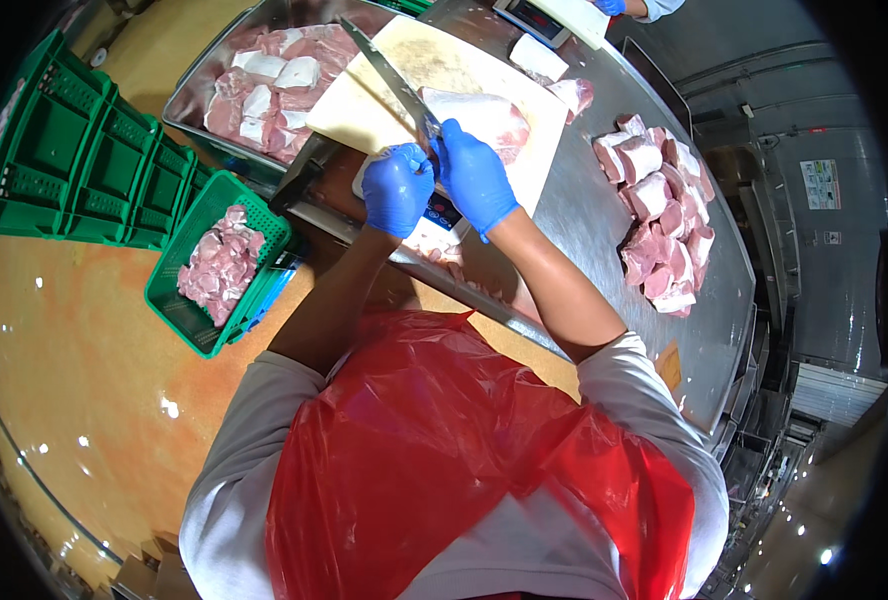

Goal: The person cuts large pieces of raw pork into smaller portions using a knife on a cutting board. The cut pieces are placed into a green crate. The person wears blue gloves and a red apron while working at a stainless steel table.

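In my right hand (pixel 472 178), gloved in blue, is a long-bladed knife (pixel 389 78), its blade slanting up and left over the white cutting board (pixel 379 105). My left hand (pixel 399 188), also blue-gloved, is curled closed close beside the knife's handle; what its fingers hold, if anything, is hidden. A large piece of pale, fat-covered meat (pixel 489 115) lies on the board just beyond my right hand. Beneath my hands, a digital scale (pixel 444 212) shows in part.
Left of the board is a metal tub (pixel 179 105) of meat pieces. A green basket (pixel 169 285) of trimmings stands near stacked green crates (pixel 94 160). More cut meat (pixel 664 215) is piled on the steel table (pixel 589 235). A co-worker's gloved hand (pixel 612 6) shows at the top.
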